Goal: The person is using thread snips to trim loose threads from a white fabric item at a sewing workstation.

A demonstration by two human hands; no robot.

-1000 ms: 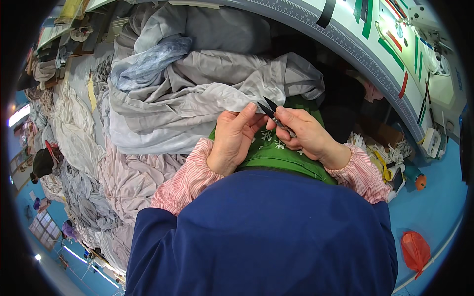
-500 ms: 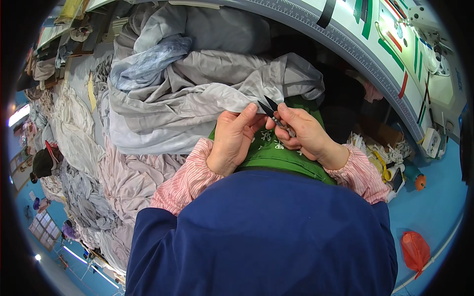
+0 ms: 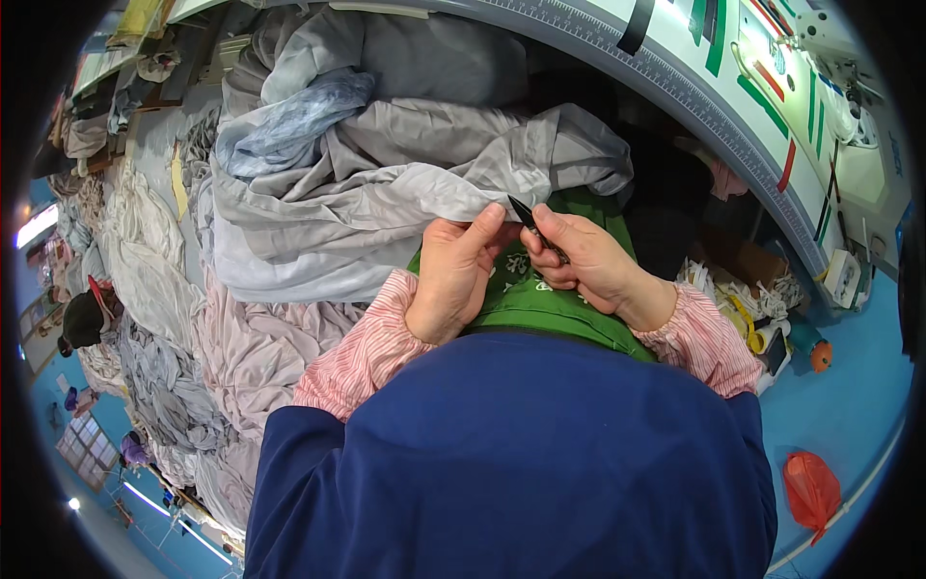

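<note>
Snips (image 3: 523,215), mid-frame, blades together, clasped in right hand's (image 3: 588,256) fingers. Left hand (image 3: 455,270) pinches grey cloth (image 3: 453,193). Apparently trimming; next cut wants cloth taut.

black snips (image 3: 522,212), seemingly closed, beside fabric (image 3: 434,191)

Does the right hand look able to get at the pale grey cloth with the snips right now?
Probably yes: the right hand holds black snips with their tips close to the pale grey cloth and the left hand; nothing visible blocks the way.
</note>
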